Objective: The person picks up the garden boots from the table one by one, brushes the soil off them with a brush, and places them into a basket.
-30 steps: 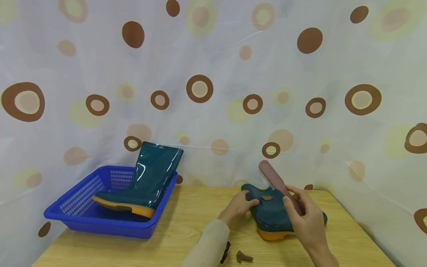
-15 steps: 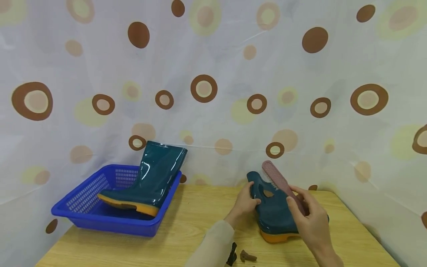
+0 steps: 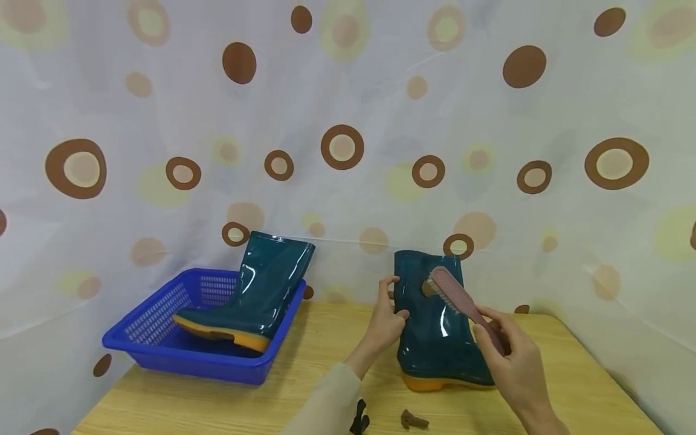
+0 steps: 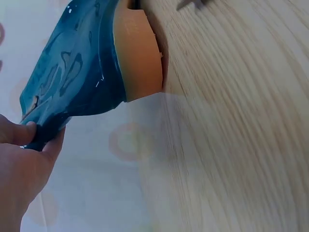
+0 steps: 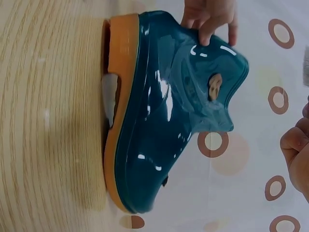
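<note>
One boot (image 3: 435,347): left fingers (image 3: 402,315) pinch its shaft (image 3: 420,317)
Brush (image 3: 461,298): right fingers (image 3: 483,342) curled round — slants up-left, bristles (image 3: 444,296) near brown patch (image 3: 426,288)

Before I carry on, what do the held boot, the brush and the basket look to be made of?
Held boot: probably rubber or PVC, glossy; bright highlights and soft creases suggest it.
Brush: likely plastic, matte-looking, given its even pink body; the fibre of its pale bristles is unclear.
Basket: apparently moulded plastic, smooth, judging by its uniform blue and perforated walls.
</note>
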The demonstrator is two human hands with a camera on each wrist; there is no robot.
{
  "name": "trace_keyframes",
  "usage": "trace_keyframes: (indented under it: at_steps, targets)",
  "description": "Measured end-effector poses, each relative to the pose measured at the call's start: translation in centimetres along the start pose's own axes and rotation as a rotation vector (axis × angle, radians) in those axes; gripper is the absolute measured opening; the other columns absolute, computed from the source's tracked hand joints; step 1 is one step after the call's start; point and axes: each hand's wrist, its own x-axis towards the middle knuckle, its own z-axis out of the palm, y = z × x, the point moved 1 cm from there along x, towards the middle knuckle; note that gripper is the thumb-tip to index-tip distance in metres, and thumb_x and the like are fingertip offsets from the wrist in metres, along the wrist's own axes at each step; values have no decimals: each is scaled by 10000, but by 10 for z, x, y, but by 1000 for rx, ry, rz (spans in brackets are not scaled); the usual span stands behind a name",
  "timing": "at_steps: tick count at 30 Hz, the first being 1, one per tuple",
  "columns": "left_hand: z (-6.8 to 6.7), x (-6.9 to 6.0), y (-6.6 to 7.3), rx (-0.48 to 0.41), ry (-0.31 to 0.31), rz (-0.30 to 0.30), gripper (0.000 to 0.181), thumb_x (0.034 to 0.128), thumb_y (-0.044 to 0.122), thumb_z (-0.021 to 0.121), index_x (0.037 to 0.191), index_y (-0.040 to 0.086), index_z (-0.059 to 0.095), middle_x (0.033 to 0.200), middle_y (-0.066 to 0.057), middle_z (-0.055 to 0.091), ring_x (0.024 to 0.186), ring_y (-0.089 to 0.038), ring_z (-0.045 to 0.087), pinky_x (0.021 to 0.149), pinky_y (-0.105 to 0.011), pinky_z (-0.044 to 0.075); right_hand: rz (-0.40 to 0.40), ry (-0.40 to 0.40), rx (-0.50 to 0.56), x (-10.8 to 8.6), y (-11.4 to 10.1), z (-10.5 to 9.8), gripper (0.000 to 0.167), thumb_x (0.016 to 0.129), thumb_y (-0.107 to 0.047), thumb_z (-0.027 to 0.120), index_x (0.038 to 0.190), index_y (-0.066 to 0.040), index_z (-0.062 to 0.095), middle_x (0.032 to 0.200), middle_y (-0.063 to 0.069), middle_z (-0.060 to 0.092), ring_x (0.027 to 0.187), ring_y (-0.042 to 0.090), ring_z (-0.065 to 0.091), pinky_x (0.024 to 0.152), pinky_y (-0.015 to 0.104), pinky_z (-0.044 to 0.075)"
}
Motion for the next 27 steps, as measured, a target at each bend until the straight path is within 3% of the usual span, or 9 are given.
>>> trace_keyframes:
  at_steps: [5, 10, 19, 27]
  targets:
    - [-26, -10, 5, -30, -65, 36, 771, 893, -158, 513, 1446, 289, 214, 1203, -139, 447, 874, -206, 602, 779, -297, 536, -11, -31, 32, -2, -1, 3, 323, 941, -97, 672, 1262, -137, 657, 758, -6, 589, 563, 10, 554, 447, 216, 351]
    - [-51, -20, 11, -14, -103, 70, 849, 903, -118, 531, 1491, 349, 134, 1273, -157, 441, 1024, -253, 621, 885, -420, 563, -30, -29, 8, -2, -2, 8, 324, 925, -97, 693, 1244, -145, 667, 743, -30, 535, 519, 47, 426, 445, 220, 317]
    - [-89, -43, 17, 41, -82, 126, 876, 881, -72, 558, 1516, 366, 143, 1307, -170, 475, 1016, -262, 610, 900, -400, 534, -52, -53, 11, -3, -4, 11, 295, 919, -87, 697, 1205, -158, 681, 723, -48, 531, 506, 44, 396, 451, 224, 315]
    - [-117, -61, 30, 24, -162, 168, 1014, 819, -114, 570, 1553, 330, 30, 1271, -216, 466, 1086, -324, 603, 951, -474, 539, -90, -101, 18, -4, -9, 19, 294, 923, -91, 695, 1205, -173, 675, 702, -54, 521, 485, 37, 383, 440, 210, 319]
